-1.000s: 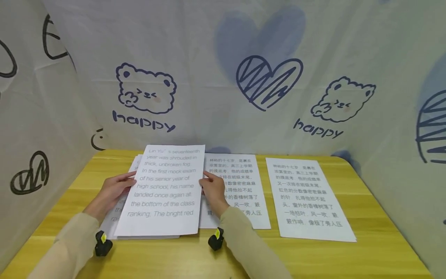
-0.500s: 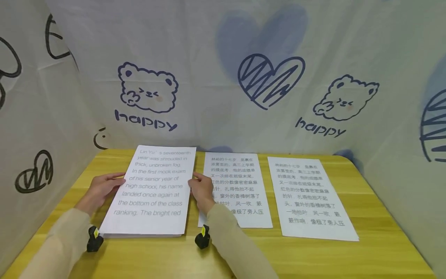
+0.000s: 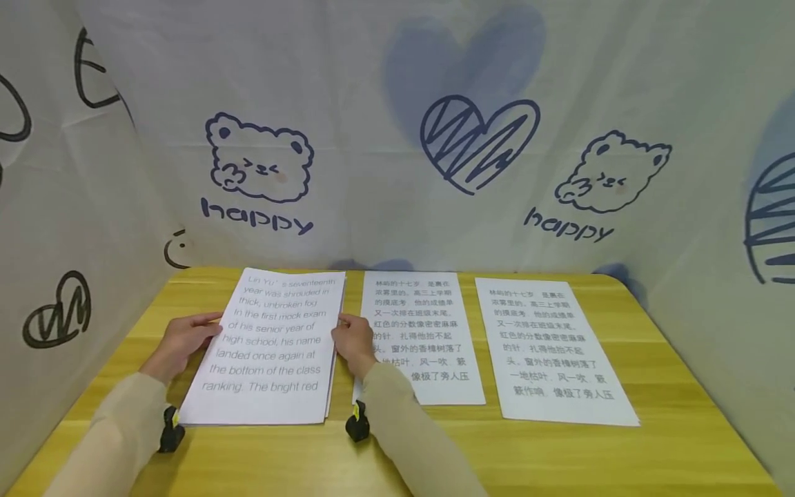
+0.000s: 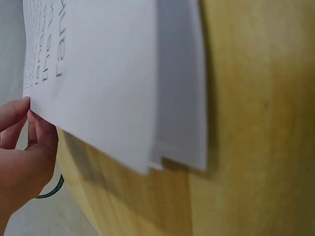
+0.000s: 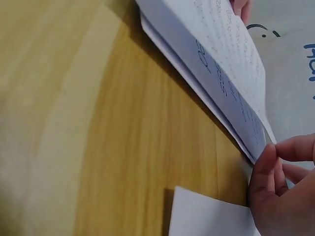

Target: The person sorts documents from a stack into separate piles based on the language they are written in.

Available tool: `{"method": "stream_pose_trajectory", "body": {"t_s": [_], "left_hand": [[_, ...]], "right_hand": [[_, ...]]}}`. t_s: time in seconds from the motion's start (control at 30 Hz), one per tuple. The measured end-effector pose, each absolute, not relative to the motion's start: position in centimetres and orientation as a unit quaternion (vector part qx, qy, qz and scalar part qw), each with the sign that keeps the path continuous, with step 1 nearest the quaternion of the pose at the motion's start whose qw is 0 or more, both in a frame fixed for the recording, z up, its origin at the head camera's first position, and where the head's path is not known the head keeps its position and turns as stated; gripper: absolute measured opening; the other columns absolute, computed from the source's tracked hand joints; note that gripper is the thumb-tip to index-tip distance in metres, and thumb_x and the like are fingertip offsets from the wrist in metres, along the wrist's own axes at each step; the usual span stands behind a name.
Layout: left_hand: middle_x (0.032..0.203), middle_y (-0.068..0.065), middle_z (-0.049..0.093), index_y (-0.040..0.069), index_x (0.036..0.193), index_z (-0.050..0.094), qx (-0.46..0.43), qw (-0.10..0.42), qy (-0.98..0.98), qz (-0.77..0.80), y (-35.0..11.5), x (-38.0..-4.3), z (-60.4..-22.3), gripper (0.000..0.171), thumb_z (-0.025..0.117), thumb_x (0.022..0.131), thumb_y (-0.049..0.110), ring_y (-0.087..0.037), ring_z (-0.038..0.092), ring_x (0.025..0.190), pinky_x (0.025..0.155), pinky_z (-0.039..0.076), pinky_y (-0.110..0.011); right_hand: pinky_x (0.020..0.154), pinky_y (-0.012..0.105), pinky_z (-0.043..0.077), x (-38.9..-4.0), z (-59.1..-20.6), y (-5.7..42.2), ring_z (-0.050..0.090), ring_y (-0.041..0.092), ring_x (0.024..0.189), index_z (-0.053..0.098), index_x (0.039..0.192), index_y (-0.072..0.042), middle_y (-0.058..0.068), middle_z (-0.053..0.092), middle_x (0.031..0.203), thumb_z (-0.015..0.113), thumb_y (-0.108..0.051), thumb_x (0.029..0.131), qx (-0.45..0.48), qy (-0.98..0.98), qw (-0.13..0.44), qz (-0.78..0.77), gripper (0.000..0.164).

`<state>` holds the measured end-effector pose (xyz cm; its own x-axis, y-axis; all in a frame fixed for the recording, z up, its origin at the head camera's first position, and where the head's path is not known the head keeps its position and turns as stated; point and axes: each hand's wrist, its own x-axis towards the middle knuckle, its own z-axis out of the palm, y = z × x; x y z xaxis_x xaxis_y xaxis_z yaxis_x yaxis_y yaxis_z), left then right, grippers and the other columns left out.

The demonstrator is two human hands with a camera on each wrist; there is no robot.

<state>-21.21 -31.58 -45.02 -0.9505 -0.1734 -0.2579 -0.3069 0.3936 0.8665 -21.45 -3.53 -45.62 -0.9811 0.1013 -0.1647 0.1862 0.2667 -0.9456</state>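
Observation:
A white paper sheet [image 3: 267, 345] printed with large English text lies at the left of the table. My left hand [image 3: 183, 344] pinches its left edge between thumb and fingers, and my right hand [image 3: 352, 342] pinches the right edge. In the left wrist view the held sheet [image 4: 108, 88] sits slightly above more paper [image 4: 182, 93], with a gap between. The right wrist view also shows the sheet [image 5: 236, 54] raised over paper underneath, which the head view mostly hides. Nearest to my right hand lies a page of Chinese text [image 3: 428, 345].
Another page of Chinese text [image 3: 553, 352] lies farther right on the yellow wooden table [image 3: 559, 459]. A white cloth [image 3: 366, 138] with bear and heart drawings hangs behind the table and at both sides.
Both hands have carried the English sheet left and then lowered it over the paper beneath, so the two now nearly line up. More of the middle Chinese page shows.

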Motion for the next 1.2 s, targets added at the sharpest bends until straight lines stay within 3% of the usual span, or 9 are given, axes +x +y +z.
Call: {"method": "stream_pose_trajectory", "body": {"t_s": [0.1, 0.17, 0.33, 0.43, 0.87, 1.0, 1.2], "left_hand": [[0.125, -0.029, 0.053, -0.007, 0.143, 0.038, -0.153, 0.067, 0.842, 0.513, -31.65, -21.32, -45.45, 0.049, 0.050, 0.100, 0.013, -0.021, 0.059, 0.086, 0.062, 0.048, -0.016], [0.127, -0.030, 0.051, -0.006, 0.143, 0.038, -0.160, 0.066, 0.844, 0.507, -31.61, -21.41, -45.61, 0.048, 0.049, 0.100, 0.013, -0.024, 0.058, 0.089, 0.062, 0.047, -0.016], [0.127, -0.031, 0.051, -0.008, 0.142, 0.039, -0.158, 0.062, 0.847, 0.504, -31.23, -21.21, -45.34, 0.048, 0.048, 0.100, 0.014, -0.024, 0.058, 0.088, 0.059, 0.046, -0.015], [0.127, -0.032, 0.051, -0.010, 0.141, 0.038, -0.157, 0.067, 0.847, 0.504, -30.93, -20.96, -45.07, 0.051, 0.050, 0.099, 0.017, -0.023, 0.059, 0.085, 0.056, 0.046, -0.015], [0.135, -0.033, 0.043, -0.011, 0.146, 0.026, -0.154, 0.096, 0.849, 0.497, -30.68, -20.91, -44.80, 0.060, 0.048, 0.100, 0.020, -0.027, 0.058, 0.093, 0.061, 0.047, -0.017], [0.140, -0.034, 0.035, -0.011, 0.147, 0.021, -0.153, 0.101, 0.850, 0.494, -30.68, -20.86, -44.71, 0.062, 0.047, 0.100, 0.021, -0.035, 0.051, 0.106, 0.070, 0.045, -0.020], [0.141, -0.034, 0.034, -0.013, 0.146, 0.020, -0.152, 0.106, 0.848, 0.496, -30.84, -20.89, -44.82, 0.063, 0.046, 0.100, 0.022, -0.039, 0.047, 0.113, 0.087, 0.046, -0.035]], "right_hand": [[0.064, 0.027, 0.052, -21.42, -45.65, -3.70, 0.063, 0.017, 0.076, 0.061, 0.128, -0.001, 0.014, 0.063, 0.120, 0.054, -0.002, 0.089, 0.075, 0.810, 0.046, -0.580, 0.039], [0.067, 0.027, 0.052, -21.37, -45.55, -3.78, 0.063, 0.017, 0.080, 0.060, 0.130, -0.001, 0.014, 0.061, 0.124, 0.054, -0.004, 0.089, 0.070, 0.820, 0.054, -0.566, 0.041], [0.094, 0.035, 0.047, -21.45, -45.56, -3.82, 0.057, 0.025, 0.113, 0.053, 0.136, -0.002, 0.014, 0.056, 0.134, 0.060, -0.011, 0.088, 0.055, 0.836, 0.085, -0.540, 0.049], [0.101, 0.038, 0.042, -21.42, -45.51, -3.79, 0.052, 0.028, 0.122, 0.051, 0.138, -0.002, 0.014, 0.053, 0.137, 0.060, -0.013, 0.089, 0.049, 0.840, 0.096, -0.532, 0.051], [0.106, 0.041, 0.037, -21.23, -45.53, -3.61, 0.046, 0.031, 0.128, 0.047, 0.141, -0.001, 0.015, 0.049, 0.140, 0.056, -0.014, 0.091, 0.032, 0.852, 0.097, -0.514, 0.052], [0.106, 0.042, 0.036, -21.06, -45.60, -3.65, 0.045, 0.031, 0.129, 0.045, 0.142, -0.001, 0.016, 0.049, 0.140, 0.056, -0.014, 0.092, 0.030, 0.857, 0.090, -0.506, 0.054], [0.104, 0.043, 0.038, -20.80, -45.66, -3.75, 0.047, 0.033, 0.127, 0.045, 0.141, 0.000, 0.018, 0.050, 0.139, 0.056, -0.013, 0.092, 0.030, 0.859, 0.077, -0.506, 0.052]]}}
